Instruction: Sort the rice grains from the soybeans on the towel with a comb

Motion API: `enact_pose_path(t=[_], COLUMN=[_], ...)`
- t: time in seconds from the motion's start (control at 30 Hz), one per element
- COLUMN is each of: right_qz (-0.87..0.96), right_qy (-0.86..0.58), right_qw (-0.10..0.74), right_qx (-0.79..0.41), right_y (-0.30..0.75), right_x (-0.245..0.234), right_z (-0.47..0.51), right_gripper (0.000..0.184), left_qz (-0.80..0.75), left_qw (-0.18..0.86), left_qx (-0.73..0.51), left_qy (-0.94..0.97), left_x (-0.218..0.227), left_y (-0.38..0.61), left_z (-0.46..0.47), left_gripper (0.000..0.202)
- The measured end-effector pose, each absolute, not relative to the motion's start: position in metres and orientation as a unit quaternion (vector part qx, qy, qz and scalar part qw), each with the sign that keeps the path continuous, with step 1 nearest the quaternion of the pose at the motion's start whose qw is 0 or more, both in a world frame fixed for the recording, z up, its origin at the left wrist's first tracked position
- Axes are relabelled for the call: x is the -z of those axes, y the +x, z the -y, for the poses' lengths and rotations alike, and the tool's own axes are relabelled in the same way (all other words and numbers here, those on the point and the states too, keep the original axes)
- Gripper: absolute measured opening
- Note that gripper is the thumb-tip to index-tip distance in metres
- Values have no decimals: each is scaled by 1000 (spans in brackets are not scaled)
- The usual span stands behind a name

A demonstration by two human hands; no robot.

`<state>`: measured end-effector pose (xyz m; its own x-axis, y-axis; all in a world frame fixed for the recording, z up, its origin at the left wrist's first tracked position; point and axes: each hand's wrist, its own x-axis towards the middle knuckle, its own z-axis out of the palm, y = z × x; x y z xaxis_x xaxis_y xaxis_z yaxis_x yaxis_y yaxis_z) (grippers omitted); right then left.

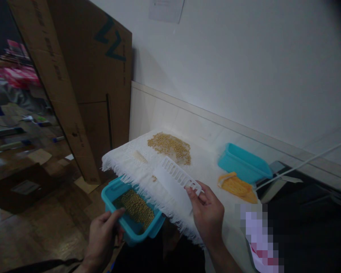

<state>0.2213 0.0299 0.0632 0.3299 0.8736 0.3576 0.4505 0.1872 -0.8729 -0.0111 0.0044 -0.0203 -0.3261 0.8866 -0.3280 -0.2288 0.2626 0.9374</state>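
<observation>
My left hand [104, 237] grips the near rim of a teal plastic tub [130, 210] holding yellowish beans, held just under the fringed edge of a white cloth [136, 167]. My right hand [207, 212] is closed on a white plastic scraper with a toothed edge [176, 178], which lies on the cloth. A pile of the same beans [170, 146] sits further back on the cloth, and a few loose beans [154, 177] lie near the scraper.
A second teal tub [243, 163] and an orange-yellow mesh bag [238, 187] rest on the table [187, 121] to the right. A white cable [304, 163] crosses there. Tall cardboard sheets [82, 76] lean at the left; wooden floor below.
</observation>
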Motion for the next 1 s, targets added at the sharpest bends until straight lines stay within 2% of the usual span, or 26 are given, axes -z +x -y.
enact_pose_path(t=[0.17, 0.47, 0.8, 1.0], right_qz=[551, 586, 607, 608], right_qy=[-605, -616, -596, -589], right_qw=[542, 513, 512, 515], right_qx=[-192, -119, -119, -133], right_y=[221, 219, 215, 212], right_x=[-63, -60, -61, -63], right_z=[-32, -31, -32, -31], right_gripper=[35, 34, 30, 31], left_qz=[-608, -615, -600, -602], left_qw=[510, 501, 519, 515], left_qx=[-543, -542, -548, -550], left_qy=[274, 277, 266, 265], left_x=[19, 17, 14, 18], left_y=[-11, -10, -8, -10], left_z=[-3, -3, -5, -5], left_gripper=[45, 45, 39, 43])
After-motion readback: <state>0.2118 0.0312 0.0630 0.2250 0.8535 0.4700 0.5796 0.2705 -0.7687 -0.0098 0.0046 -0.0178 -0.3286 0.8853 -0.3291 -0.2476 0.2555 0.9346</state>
